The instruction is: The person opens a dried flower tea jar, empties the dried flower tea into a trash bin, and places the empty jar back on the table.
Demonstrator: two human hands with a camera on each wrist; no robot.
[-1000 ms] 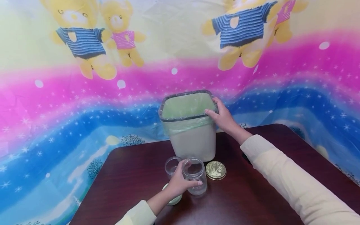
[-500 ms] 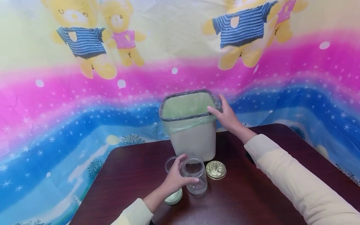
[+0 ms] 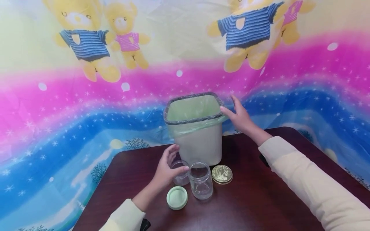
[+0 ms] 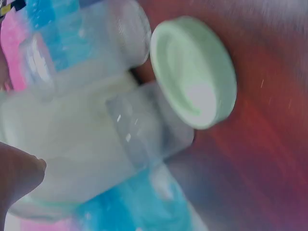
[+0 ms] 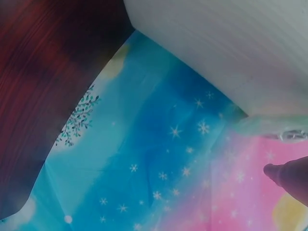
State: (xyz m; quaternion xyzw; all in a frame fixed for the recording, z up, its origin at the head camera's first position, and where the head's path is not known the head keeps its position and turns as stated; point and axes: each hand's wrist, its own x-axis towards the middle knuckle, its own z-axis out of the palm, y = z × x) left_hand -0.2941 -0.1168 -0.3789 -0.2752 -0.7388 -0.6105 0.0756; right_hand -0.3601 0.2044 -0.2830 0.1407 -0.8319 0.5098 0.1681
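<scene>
A pale grey bin (image 3: 199, 146) with a green liner bag and dark rim stands on the table. Beside its right rim is my right hand (image 3: 242, 119), fingers extended, thumb tip at the rim; I cannot tell if it touches. My left hand (image 3: 164, 170) is spread in front of the bin, holding nothing, and partly covers a small clear container (image 3: 182, 180). Just right of it stands a taller clear glass jar (image 3: 201, 185), upright and lidless. A light green lid (image 3: 177, 198) lies nearer me, seen large in the left wrist view as a green lid (image 4: 219, 82).
Gold lids (image 3: 222, 175), seemingly stacked, lie right of the jar, close to the bin's foot. The dark wooden table (image 3: 254, 202) has rounded far corners. Behind it hangs a printed cloth (image 3: 138, 96) with bears and snowflakes.
My left hand has let go of the glass jar and moved left, uncovering the green lid. My right hand has loosened from the bin's rim and shifted right.
</scene>
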